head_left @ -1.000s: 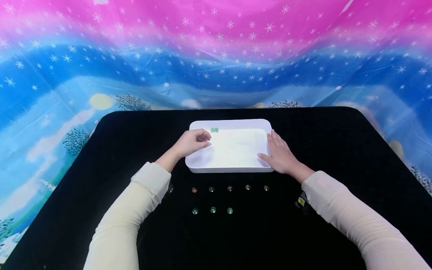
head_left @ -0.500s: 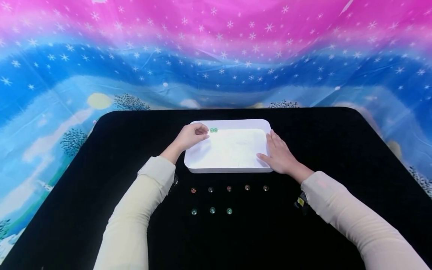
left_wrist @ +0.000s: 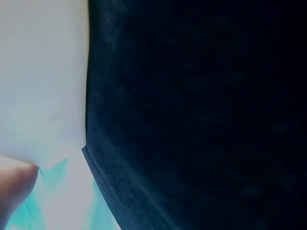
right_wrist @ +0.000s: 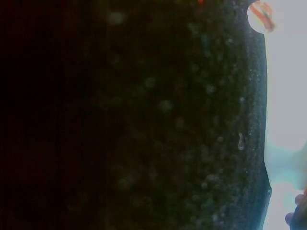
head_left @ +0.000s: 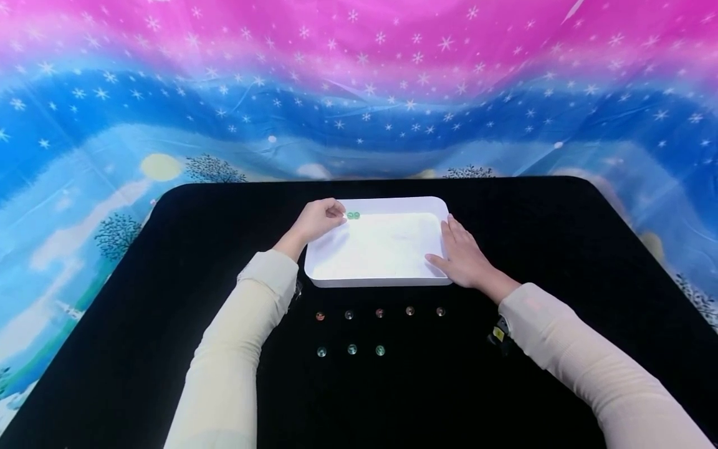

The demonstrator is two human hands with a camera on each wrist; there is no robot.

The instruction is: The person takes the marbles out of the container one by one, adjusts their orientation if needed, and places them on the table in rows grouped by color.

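Observation:
A shallow white tray [head_left: 381, 282] sits toward the back of the black table. Two green-patterned glass marbles [head_left: 353, 216] lie side by side in its back left corner. My left hand [head_left: 318, 218] reaches over the tray's left rim, fingers loosely bent, fingertips right at the left-hand marble. Nothing shows between its thumb and fingers. My right hand [head_left: 464, 254] rests on the tray's right side, fingers straight along the rim and thumb stretched over the inside. In the left wrist view a fingertip [left_wrist: 17, 184] shows beside the tray's wall [left_wrist: 43, 86].
In front of the tray, a row of several reddish and dark glass marbles [head_left: 380, 313] lies on the black cloth [head_left: 482, 399]. Nearer stand three greenish marbles [head_left: 352, 349] in a second row. A snowflake-patterned backdrop [head_left: 359, 93] hangs behind the table.
My left hand has moved back and slightly left along the tray's left side, up to the two green marbles. My right hand stays at the tray's right rim.

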